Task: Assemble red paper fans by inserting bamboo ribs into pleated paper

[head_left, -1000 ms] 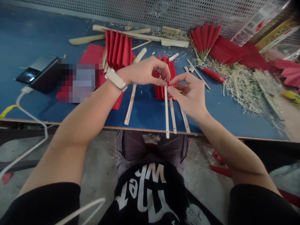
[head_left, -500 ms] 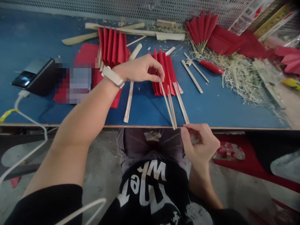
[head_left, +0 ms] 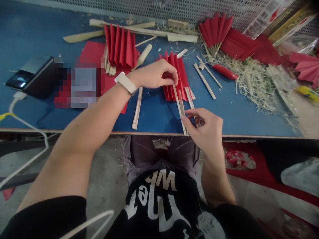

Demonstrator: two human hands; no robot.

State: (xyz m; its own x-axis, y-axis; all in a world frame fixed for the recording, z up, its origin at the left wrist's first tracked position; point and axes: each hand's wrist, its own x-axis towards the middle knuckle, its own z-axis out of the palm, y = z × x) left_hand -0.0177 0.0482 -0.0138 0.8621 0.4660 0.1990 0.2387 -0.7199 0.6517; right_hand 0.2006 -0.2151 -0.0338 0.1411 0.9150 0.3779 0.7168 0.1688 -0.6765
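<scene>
A red pleated paper fan (head_left: 175, 74) lies on the blue table (head_left: 154, 113) in front of me, with thin bamboo sticks (head_left: 179, 106) running from it to the near edge. My left hand (head_left: 156, 74) pinches the top of one stick against the red pleats. My right hand (head_left: 205, 131), at the table's near edge, has its fingers closed on the lower ends of the sticks. A white band sits on my left wrist.
A second pleated red fan (head_left: 121, 46) and red paper sheets lie to the left, beside a dark device (head_left: 30, 76) with a white cable. More red fans (head_left: 215, 30), loose bamboo strips (head_left: 204, 79) and a heap of shavings (head_left: 251, 81) lie to the right. A perforated metal screen backs the table.
My right hand left the fan's top, dropped below the table edge, then rose to grip the sticks' lower ends. My left hand has kept its pinch at the fan.
</scene>
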